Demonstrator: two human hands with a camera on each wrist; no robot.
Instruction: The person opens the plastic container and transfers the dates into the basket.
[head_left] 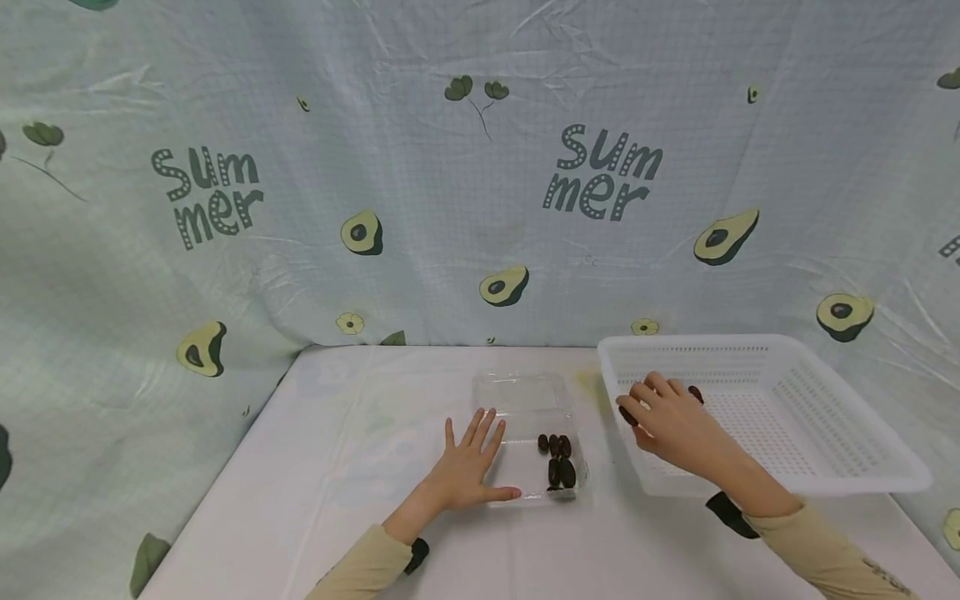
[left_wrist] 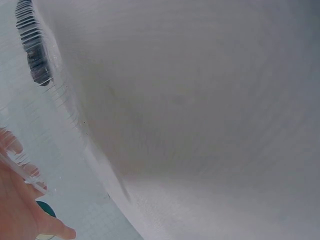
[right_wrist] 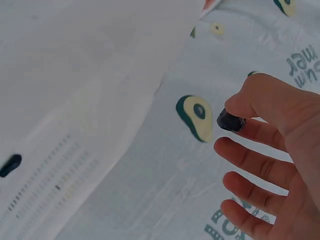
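My right hand (head_left: 678, 427) hangs over the left side of a white plastic basket (head_left: 825, 485). It pinches a dark brown date (right_wrist: 230, 121) between thumb and index finger, the other fingers loosely bent and apart. Another date (head_left: 696, 393) shows in the basket just beyond that hand. With fingers spread, my left hand (head_left: 467, 475) lies over the left part of a clear plastic box (head_left: 521, 468). Several dates (head_left: 567, 473) sit grouped in the right part of this box, and its clear lid (head_left: 522, 392) is folded back behind it.
Both containers stand on a white-covered table (head_left: 300, 467), the box in the middle and the basket at the right. A curtain (head_left: 435, 183) printed with avocados and lettering hangs along the table's back edge and down its left side.
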